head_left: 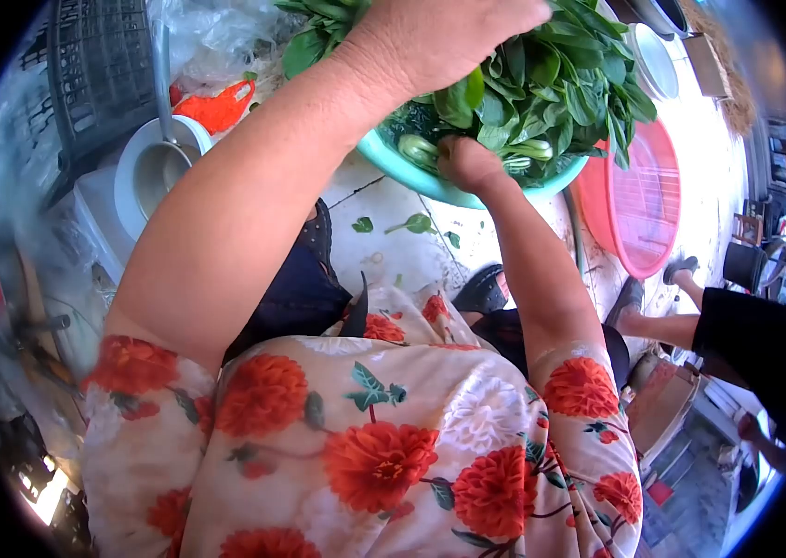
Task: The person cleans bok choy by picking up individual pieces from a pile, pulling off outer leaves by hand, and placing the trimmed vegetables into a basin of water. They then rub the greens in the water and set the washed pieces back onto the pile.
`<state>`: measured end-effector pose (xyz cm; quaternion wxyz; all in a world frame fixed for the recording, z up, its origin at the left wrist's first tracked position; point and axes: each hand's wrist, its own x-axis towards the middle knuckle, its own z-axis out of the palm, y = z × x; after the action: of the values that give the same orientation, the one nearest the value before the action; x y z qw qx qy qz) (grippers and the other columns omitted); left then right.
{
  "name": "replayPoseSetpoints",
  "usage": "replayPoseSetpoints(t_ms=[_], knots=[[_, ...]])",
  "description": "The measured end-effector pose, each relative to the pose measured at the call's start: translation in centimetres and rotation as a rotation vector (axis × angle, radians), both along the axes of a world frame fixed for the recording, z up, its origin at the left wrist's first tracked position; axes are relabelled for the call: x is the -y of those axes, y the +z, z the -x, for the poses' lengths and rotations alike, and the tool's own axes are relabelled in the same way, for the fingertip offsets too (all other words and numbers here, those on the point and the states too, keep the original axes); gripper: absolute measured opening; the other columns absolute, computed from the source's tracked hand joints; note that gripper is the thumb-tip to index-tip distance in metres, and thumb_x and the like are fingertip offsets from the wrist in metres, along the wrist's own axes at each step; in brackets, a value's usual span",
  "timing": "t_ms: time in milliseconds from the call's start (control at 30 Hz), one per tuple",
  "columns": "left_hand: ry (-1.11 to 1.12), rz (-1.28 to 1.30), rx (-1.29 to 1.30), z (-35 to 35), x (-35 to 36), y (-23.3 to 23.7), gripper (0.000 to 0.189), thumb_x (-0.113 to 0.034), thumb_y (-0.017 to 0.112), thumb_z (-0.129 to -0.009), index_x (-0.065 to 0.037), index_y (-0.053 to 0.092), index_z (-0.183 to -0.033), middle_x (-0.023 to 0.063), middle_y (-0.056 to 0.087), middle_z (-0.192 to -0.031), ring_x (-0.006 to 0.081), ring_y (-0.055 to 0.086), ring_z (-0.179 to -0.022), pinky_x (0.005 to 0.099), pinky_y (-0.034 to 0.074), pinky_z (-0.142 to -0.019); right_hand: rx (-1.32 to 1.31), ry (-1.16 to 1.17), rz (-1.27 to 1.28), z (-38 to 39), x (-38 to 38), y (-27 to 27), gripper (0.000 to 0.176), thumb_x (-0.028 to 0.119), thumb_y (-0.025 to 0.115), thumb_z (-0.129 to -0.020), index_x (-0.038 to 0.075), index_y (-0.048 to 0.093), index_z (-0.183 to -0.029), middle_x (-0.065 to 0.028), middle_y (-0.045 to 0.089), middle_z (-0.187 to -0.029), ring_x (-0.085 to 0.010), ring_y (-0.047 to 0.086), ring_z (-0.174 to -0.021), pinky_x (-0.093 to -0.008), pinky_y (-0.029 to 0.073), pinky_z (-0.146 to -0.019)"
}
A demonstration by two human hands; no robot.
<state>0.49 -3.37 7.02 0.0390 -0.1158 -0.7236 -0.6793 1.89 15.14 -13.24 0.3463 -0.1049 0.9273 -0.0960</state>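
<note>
Green leaves [541, 84] hide fingers of the right hand [469, 166].

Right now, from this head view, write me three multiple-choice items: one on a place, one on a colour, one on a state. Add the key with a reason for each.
1. Where does the left hand lie?
A. on top of the leafy greens
B. flat on the floor
C. out of view

2. What colour is the basin that holds the greens?
A. yellow
B. turquoise
C. black

3. How does the basin stand?
A. empty
B. covered by a lid
C. heaped with greens

Key:
1 A, the back of the hand shows on the leaves.
2 B, a turquoise rim shows under the leaves.
3 C, leaves pile above the rim, where the right hand sits among the stems.
</note>
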Motion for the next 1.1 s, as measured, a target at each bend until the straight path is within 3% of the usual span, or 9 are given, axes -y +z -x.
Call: replayPoseSetpoints(t_ms=[100,133,167,233,267,367,533,733,1100], knots=[[0.022,0.008,0.119,0.2,0.1,-0.8,0.033,-0.022,0.066,-0.086,0.002,0.058,-0.108,0.0055,0.064,-0.086,0.0111,0.06,-0.071,0.0246,0.049,-0.065,-0.178,-0.008,0.293,-1.3,-1.0,2.2,0.032,0.02,0.056,-0.08,0.006,0.063,-0.108,-0.0189,0.065,-0.096,-0.0343,0.063,-0.088,-0.0395,0.049,-0.081],[0.034,-0.024,0.126,0.3,0.1,-1.0,0.036,-0.021,0.067,-0.085,0.002,0.057,-0.11,0.0068,0.065,-0.087,0.0109,0.061,-0.073,0.025,0.05,-0.066,-0.232,-0.005,0.406,-1.7,-1.4,3.4,0.028,0.014,0.058,-0.084,0.002,0.062,-0.108,-0.0144,0.066,-0.089,-0.0252,0.063,-0.077,-0.0343,0.05,-0.073],[0.083,0.079,0.064,0.4,0.1,-1.4,0.03,-0.021,0.064,-0.088,0.0,0.057,-0.108,0.0071,0.065,-0.085,0.0121,0.06,-0.067,0.0249,0.05,-0.061,-0.25,-0.01,0.402,-1.9,-1.9,4.4,0.028,0.014,0.058,-0.084,0.002,0.062,-0.108,-0.0144,0.066,-0.089,-0.0252,0.063,-0.077,-0.0343,0.05,-0.073],[0.123,0.216,0.073,0.2,0.2,-1.5,0.033,-0.031,0.061,-0.087,-0.001,0.06,-0.1,0.0048,0.064,-0.084,0.0108,0.058,-0.063,0.0251,0.046,-0.063,-0.129,-0.178,0.705,-2.0,-2.5,7.4,0.025,0.012,0.058,-0.088,0.002,0.06,-0.111,-0.0077,0.064,-0.084,-0.0138,0.059,-0.072,-0.0276,0.05,-0.066],[0.137,0.078,0.136,0.4,-0.1,-1.8,0.034,-0.031,0.07,-0.08,-0.003,0.06,-0.096,0.001,0.062,-0.082,0.0085,0.057,-0.069,0.0247,0.045,-0.064,-0.036,-0.308,0.744,-2.0,-2.7,9.5,0.025,0.011,0.056,-0.092,0.001,0.058,-0.114,-0.0026,0.062,-0.084,-0.0073,0.056,-0.071,-0.0224,0.048,-0.063],[-0.013,-0.005,-0.008,2.1,-0.2,-3.9,0.037,-0.033,0.071,-0.08,-0.001,0.063,-0.097,0.0022,0.062,-0.075,0.0098,0.059,-0.065,0.0256,0.049,-0.063,-0.037,-0.431,1.08,-1.6,-3.6,13.7,0.023,0.013,0.059,-0.092,0.003,0.06,-0.113,-0.0004,0.062,-0.085,-0.0079,0.056,-0.068,-0.0232,0.048,-0.063],[-0.102,-0.145,0.094,1.6,-3.2,-4.7,0.04,-0.032,0.067,-0.086,-0.002,0.058,-0.11,0.0029,0.063,-0.088,0.0103,0.06,-0.075,0.0258,0.048,-0.072,-0.111,-0.455,1.136,-1.2,-4.9,18.7,0.022,0.014,0.06,-0.092,0.002,0.061,-0.109,-0.0012,0.062,-0.084,-0.0081,0.055,-0.067,-0.0223,0.048,-0.063],[-0.333,-0.384,0.316,0.5,-5.5,-4.9,0.053,-0.049,0.052,-0.092,-0.003,0.053,-0.12,0.0062,0.059,-0.11,0.0134,0.052,-0.107,0.0289,0.038,-0.098,-0.089,-0.74,1.268,-2.3,-5.0,18.5,0.016,0.017,0.063,-0.089,0.003,0.063,-0.097,0.0,0.06,-0.076,-0.0075,0.052,-0.061,-0.0218,0.046,-0.057],[-0.352,-0.197,0.346,-0.3,-7.3,-6.0,0.068,-0.044,0.064,-0.088,0.004,0.04,-0.13,0.0111,0.056,-0.116,0.0159,0.052,-0.107,0.0292,0.042,-0.094,-0.093,-0.8,1.196,-2.4,-5.7,16.9,0.018,0.016,0.063,-0.089,0.0,0.06,-0.096,-0.0039,0.06,-0.075,-0.0105,0.056,-0.055,-0.0251,0.048,-0.05]])
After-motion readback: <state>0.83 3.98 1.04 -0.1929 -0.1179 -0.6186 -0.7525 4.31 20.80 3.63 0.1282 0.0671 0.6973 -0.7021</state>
